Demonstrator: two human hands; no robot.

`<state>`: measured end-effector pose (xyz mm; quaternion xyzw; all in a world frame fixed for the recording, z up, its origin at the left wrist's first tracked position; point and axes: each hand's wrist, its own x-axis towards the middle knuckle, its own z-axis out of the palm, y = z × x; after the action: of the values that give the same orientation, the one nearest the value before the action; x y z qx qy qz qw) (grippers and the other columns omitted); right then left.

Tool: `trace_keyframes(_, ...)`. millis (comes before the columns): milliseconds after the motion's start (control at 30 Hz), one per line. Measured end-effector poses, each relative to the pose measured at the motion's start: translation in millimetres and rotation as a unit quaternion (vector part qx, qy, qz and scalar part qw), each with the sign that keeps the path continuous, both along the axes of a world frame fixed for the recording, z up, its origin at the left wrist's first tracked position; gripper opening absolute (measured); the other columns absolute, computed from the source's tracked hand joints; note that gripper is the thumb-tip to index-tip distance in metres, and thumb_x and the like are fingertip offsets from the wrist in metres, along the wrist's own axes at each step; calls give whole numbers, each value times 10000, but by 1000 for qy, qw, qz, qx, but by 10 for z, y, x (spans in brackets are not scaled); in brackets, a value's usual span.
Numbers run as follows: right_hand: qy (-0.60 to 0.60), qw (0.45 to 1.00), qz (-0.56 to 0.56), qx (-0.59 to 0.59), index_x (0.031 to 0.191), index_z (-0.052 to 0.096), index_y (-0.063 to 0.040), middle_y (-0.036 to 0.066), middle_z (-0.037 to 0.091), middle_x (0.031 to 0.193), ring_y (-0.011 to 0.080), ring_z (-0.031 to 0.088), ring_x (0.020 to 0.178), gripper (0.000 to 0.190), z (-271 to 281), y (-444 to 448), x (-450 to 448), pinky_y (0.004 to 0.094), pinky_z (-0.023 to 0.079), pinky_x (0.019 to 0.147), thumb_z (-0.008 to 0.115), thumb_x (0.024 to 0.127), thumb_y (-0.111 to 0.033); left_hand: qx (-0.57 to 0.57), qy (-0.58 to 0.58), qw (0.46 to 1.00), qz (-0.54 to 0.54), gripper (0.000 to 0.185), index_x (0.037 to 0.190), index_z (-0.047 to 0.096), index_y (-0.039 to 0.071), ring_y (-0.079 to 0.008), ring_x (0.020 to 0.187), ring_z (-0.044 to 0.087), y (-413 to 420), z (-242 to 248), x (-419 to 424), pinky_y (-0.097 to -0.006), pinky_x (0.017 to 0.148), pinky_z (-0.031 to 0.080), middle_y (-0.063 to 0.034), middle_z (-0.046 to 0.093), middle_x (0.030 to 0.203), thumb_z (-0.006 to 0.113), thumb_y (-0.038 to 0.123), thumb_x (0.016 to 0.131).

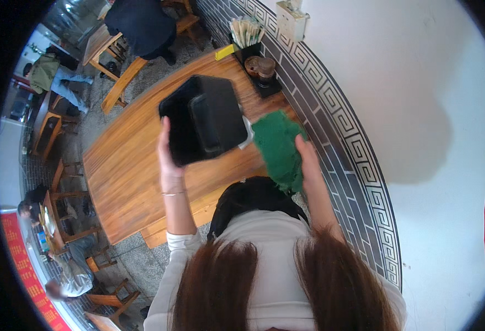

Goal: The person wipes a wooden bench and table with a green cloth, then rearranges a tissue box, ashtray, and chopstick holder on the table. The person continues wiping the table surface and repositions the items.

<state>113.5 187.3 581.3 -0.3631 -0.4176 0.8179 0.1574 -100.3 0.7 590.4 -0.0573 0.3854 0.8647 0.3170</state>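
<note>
My left hand (170, 155) grips the near left edge of a black box-like container (221, 111), tilted above the wooden table (130, 165). My right hand (308, 159) holds a green cloth (279, 147), bunched and hanging to the right of the container. Something white (246, 134), perhaps paper, shows between the container and the cloth; what it is cannot be told. The fingers under the container and behind the cloth are mostly hidden.
By the tiled wall (333, 145), a black holder (248, 51) with wrapped chopsticks and lidded condiment jars (263, 68) stand at the table's far right. A wooden bench (155, 236) is at the near edge. Several people sit or stand at the left and back.
</note>
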Motion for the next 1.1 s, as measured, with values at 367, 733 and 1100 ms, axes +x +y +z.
trace_keyframes(367, -55, 986, -157, 25, 1185, 452, 28, 126, 530, 1129, 206, 536, 994, 574, -858, 632, 989, 338, 438, 813, 561, 837, -415, -213, -23, 976, -24, 638, 1311, 341, 55, -245, 1191, 411, -877, -2172, -431, -388, 1003, 338, -93, 411, 1322, 450, 500, 867)
trace_keyframes(733, -209, 963, -165, -31, 1344, 236, 8, 171, 372, 1309, 285, 398, 1177, 864, -1686, 533, 1517, 393, 328, 957, 583, 766, -533, -180, 5, 983, -38, 608, 1310, 357, 87, -236, 1163, 433, -833, -2898, -347, -380, 979, 365, -69, 419, 1314, 461, 488, 866)
trace_keyframes(1100, -215, 965, -134, -63, 1341, 262, -9, 151, 334, 1346, 283, 322, 1233, 865, -1899, 475, 1735, 402, 272, 993, 594, 747, -544, -188, -54, 981, 6, 566, 1300, 371, 80, -259, 1174, 424, -788, -2813, -335, -405, 975, 374, -81, 412, 1319, 509, 417, 866)
